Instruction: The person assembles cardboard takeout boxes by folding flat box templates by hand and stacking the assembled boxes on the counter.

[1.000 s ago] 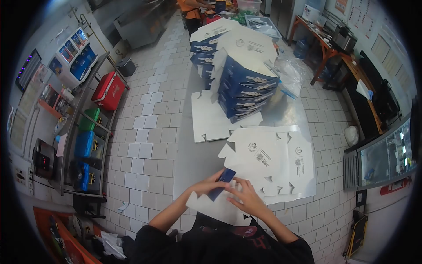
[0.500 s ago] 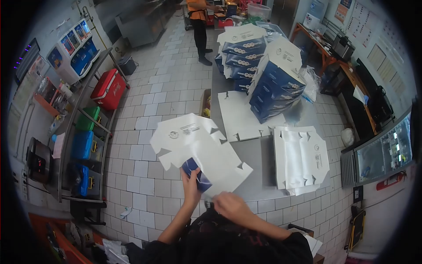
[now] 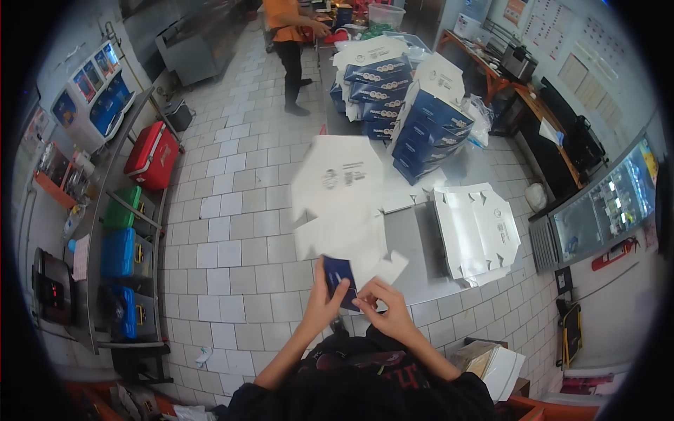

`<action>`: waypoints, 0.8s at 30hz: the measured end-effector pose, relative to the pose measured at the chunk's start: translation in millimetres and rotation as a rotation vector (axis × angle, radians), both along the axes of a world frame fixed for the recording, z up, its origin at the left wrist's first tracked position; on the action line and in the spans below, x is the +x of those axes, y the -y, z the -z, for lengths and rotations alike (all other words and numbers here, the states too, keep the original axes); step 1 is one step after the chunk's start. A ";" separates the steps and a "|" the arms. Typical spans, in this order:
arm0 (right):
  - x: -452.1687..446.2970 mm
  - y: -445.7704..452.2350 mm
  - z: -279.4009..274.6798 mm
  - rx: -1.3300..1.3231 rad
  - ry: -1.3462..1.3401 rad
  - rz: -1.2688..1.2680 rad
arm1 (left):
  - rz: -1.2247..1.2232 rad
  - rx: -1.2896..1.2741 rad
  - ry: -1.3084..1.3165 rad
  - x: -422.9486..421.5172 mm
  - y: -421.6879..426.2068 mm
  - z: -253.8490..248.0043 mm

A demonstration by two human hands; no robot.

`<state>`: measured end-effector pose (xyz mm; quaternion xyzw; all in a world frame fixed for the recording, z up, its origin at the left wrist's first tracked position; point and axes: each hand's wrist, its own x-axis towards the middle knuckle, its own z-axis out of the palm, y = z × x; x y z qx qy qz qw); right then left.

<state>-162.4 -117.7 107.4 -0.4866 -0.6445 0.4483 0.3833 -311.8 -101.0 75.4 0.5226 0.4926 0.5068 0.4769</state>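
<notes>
A flat white cardboard box blank (image 3: 344,203) with printed marks and cut notches is held up in front of me. Its near side is folded up, showing a dark blue panel (image 3: 339,274). My left hand (image 3: 321,298) is closed around that panel, thumb on the blue face. At the panel's lower right corner, my right hand (image 3: 385,305) is closed in a pinch on the cardboard edge. On the metal table (image 3: 414,245) beyond, a pile of flat white blanks (image 3: 474,231) lies to the right of my hands.
Stacks of blue-and-white boxes (image 3: 379,91) stand at the table's far part, one leaning stack (image 3: 432,133) nearer. A person in an orange top (image 3: 284,31) works at the far end. Left is a shelf with a red cooler (image 3: 152,154); right, a glass-fronted fridge (image 3: 604,203).
The blank has turned more upright and shifted right. My right hand has come up from below to the blue panel's corner. The person behind appears further left as my view shifted.
</notes>
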 end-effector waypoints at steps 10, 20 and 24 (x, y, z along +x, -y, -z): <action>20.7 -29.7 2.2 -0.108 -0.508 0.001 | 0.326 0.017 -0.115 -16.6 7.7 -16.4; 18.4 -0.9 -0.7 -0.458 -0.753 0.083 | 0.131 0.485 -0.544 -5.2 -6.4 -21.8; 24.7 3.1 3.9 0.128 -0.198 0.318 | 0.190 0.417 -0.485 5.9 -2.1 -27.9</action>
